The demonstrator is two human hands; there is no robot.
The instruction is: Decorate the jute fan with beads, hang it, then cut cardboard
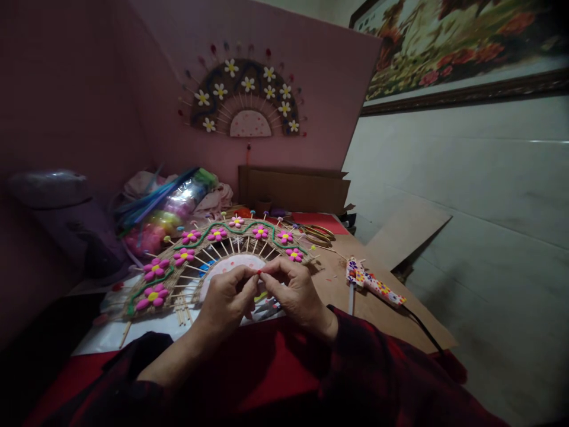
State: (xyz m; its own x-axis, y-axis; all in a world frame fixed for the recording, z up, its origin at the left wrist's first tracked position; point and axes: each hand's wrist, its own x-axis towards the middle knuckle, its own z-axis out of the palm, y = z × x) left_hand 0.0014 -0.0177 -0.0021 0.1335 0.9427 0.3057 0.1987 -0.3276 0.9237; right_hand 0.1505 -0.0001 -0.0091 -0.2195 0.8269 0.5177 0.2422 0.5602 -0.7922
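My left hand (227, 295) and my right hand (293, 289) meet fingertip to fingertip over a half-round craft fan (208, 252) made of sticks, brown weave, a green wavy cord and pink flowers. Between the fingertips I pinch a tiny red bead (258, 272), seemingly on a thin stick. The fan lies flat on the table just beyond my hands. Both wrists wear dark red sleeves.
A patterned glue gun (373, 283) with a black cord lies to the right on brown cardboard (400, 320). Scissors (316, 233) rest behind the fan. A bag of coloured pipe cleaners (166, 204) sits at back left. A finished fan (246, 98) hangs on the pink wall.
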